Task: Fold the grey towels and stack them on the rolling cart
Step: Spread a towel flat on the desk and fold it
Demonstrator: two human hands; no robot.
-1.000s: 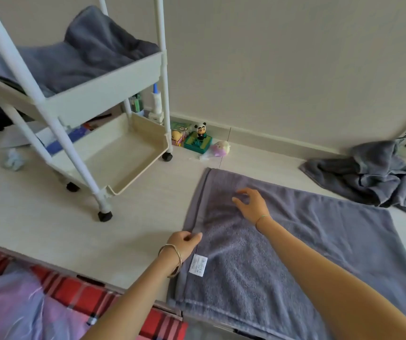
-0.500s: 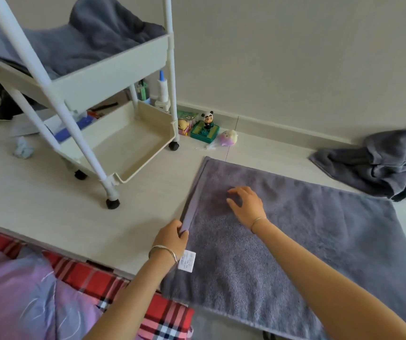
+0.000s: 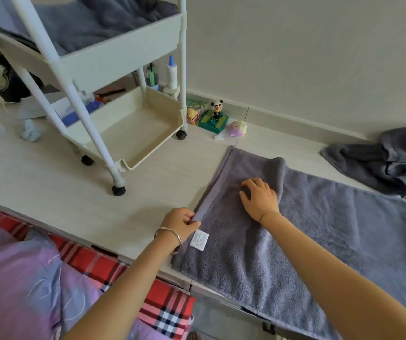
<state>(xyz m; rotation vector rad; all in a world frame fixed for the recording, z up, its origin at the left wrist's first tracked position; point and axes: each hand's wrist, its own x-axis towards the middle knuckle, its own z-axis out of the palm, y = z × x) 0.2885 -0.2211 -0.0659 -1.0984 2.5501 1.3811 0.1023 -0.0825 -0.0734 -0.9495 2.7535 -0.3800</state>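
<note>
A large grey towel (image 3: 332, 231) lies spread on the pale floor in front of me, with a white label near its left edge. My left hand (image 3: 181, 223) pinches that left hem just above the label. My right hand (image 3: 259, 197) rests on the towel with fingers curled, and a raised ridge of cloth stands just beyond it. A second grey towel (image 3: 388, 163) lies crumpled at the right by the wall. The white rolling cart (image 3: 123, 57) stands at the left; its upper tray holds more grey towels (image 3: 94, 23), while its bottom tray is bare.
Small toys, among them a panda figure (image 3: 216, 109), sit by the skirting board between cart and towel. Bottles and clutter lie behind the cart. A plaid and purple blanket (image 3: 49, 285) covers the near left. Loose items lie on the floor at far left.
The towel's far left part has bunched into a ridge under my right hand, which has drawn slightly toward me. My left hand keeps hold of the left hem, now a little higher along it.
</note>
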